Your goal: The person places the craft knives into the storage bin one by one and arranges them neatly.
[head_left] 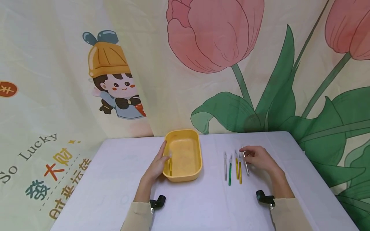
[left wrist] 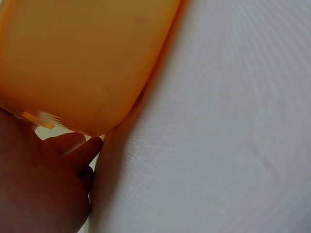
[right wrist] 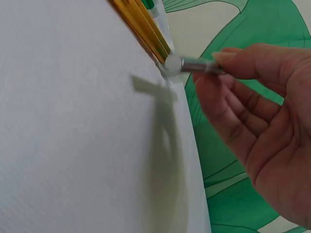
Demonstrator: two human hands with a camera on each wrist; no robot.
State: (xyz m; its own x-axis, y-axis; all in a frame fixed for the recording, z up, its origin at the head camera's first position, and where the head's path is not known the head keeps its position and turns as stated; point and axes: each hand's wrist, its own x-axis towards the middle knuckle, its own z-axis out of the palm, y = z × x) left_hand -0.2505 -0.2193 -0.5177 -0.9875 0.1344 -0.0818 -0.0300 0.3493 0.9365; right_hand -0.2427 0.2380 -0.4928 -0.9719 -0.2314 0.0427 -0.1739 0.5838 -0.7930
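My left hand (head_left: 155,166) grips the left wall of a yellow plastic tray (head_left: 186,157), thumb over the rim and fingers along the outside. Inside the tray, a gold craft knife (head_left: 170,167) with a clear cap lies beside that thumb. My right hand (head_left: 261,157) pinches a silver craft knife (head_left: 246,167) between thumb and fingertips near its capped end. In the right wrist view its metal handle (right wrist: 197,66) points away from the palm. Left of it lie another silver knife (head_left: 225,170), a green one (head_left: 230,173) and two gold ones (head_left: 240,173), all capped.
A white cloth (head_left: 211,205) covers the table. Behind it hangs a printed curtain (head_left: 156,80) with tulips and a cartoon figure, close to the tray's far end. Black wrist cameras (head_left: 265,198) sit on both forearms.
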